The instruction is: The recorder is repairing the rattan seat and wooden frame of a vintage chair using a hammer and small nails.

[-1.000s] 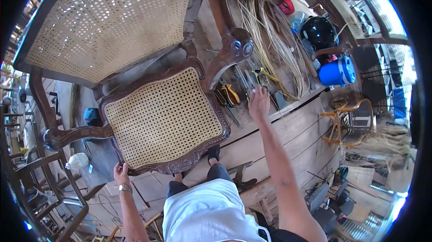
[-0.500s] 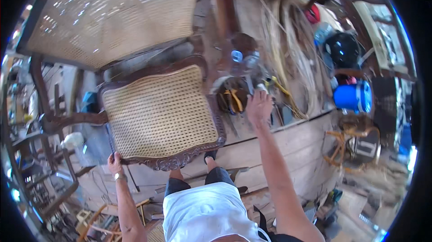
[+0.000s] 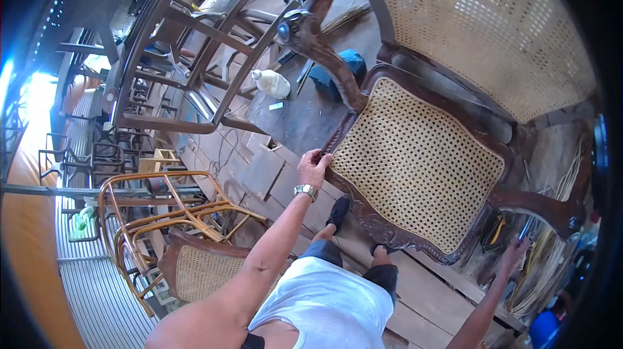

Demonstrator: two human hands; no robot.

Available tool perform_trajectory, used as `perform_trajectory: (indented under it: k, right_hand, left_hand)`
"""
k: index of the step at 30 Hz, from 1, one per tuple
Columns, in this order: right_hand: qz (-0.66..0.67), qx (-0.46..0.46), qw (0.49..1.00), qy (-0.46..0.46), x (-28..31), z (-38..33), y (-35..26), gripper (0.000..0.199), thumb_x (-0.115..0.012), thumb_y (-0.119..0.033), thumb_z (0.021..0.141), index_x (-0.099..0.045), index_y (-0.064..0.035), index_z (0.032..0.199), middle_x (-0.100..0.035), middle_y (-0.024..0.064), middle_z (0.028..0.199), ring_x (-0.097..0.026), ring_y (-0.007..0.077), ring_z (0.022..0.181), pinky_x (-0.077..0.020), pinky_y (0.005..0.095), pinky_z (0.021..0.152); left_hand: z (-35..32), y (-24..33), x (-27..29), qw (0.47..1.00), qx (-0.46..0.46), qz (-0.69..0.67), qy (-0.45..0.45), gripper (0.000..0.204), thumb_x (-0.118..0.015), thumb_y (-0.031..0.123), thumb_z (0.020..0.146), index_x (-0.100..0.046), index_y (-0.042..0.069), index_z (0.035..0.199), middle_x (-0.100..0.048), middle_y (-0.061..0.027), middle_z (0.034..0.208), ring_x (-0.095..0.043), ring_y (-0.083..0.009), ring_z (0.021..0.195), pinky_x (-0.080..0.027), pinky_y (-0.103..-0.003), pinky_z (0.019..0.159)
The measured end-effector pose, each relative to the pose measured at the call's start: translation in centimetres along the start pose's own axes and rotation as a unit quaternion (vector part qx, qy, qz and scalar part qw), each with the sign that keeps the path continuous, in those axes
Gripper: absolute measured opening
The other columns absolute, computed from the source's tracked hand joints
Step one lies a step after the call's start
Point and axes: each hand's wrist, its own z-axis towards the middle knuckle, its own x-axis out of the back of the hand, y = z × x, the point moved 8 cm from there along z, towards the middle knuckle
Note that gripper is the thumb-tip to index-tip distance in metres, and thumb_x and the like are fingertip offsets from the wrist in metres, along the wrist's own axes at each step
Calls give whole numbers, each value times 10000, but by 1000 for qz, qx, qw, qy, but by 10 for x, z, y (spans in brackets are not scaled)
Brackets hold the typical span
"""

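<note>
A carved dark-wood armchair [image 3: 402, 240] with a woven cane seat [image 3: 415, 161] stands before me, its cane back [image 3: 487, 21] rising at the far right. My left hand [image 3: 314, 168], with a metal watch on the wrist, grips the front left corner of the seat frame, thumb and fingers around the edge. Out to the right, beyond the seat, my right hand [image 3: 514, 255] is closed around a slim, shiny tool [image 3: 524, 229] whose exact kind I cannot make out. Yellow-handled pliers [image 3: 496, 229] lie near that hand, beside the seat's right side.
Loose cane strands [image 3: 538, 264] lie at the right. Left of the chair are a white plastic bottle [image 3: 271, 84] and a dark teal bundle [image 3: 339, 73]. Stacked wooden chair frames [image 3: 195, 99] and a rattan frame [image 3: 175, 209] fill the left side. A blue container [image 3: 545, 328] sits lower right.
My view has swung left, so the chair appears farther right. The right hand has closed on a slim tool. My left hand stays at the seat's front left corner.
</note>
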Motion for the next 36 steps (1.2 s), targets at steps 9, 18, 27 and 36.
perform_trajectory:
  k: [9, 18, 27, 36]
  right_hand:
    - [166, -166, 965, 116, 56, -139, -88, 390, -606, -418, 1048, -557, -49, 932, -491, 31, 706, -468, 139, 599, -387, 318, 531]
    - [235, -262, 935, 38, -33, -349, -219, 264, -545, -342, 1091, -477, -129, 950, -403, -57, 664, -375, 36, 525, -302, 215, 440]
    - [232, -270, 929, -101, -79, -385, -296, 205, -535, -255, 1094, -495, -90, 979, -434, -45, 688, -405, 42, 581, -324, 224, 497]
    - [201, -199, 939, -194, -94, -369, -309, 153, -569, -194, 1075, -523, -56, 1030, -479, -35, 705, -433, 37, 604, -353, 218, 533]
  left_hand:
    - [83, 50, 33, 988, -135, 74, 18, 219, -775, 212, 942, -754, 25, 1054, -735, -58, 888, -660, -126, 779, -536, -287, 731]
    - [145, 70, 6, 948, -237, 160, -135, 302, -797, 231, 870, -746, 195, 1165, -650, -67, 851, -675, -260, 778, -537, -399, 692]
    - [173, 63, -5, 965, -139, 127, -185, 302, -874, 141, 785, -805, 114, 1078, -710, -39, 853, -658, -125, 762, -538, -288, 726]
    - [172, 60, -6, 964, -104, 154, -190, 274, -884, 139, 766, -803, 71, 1019, -737, -46, 918, -683, -132, 810, -554, -284, 755]
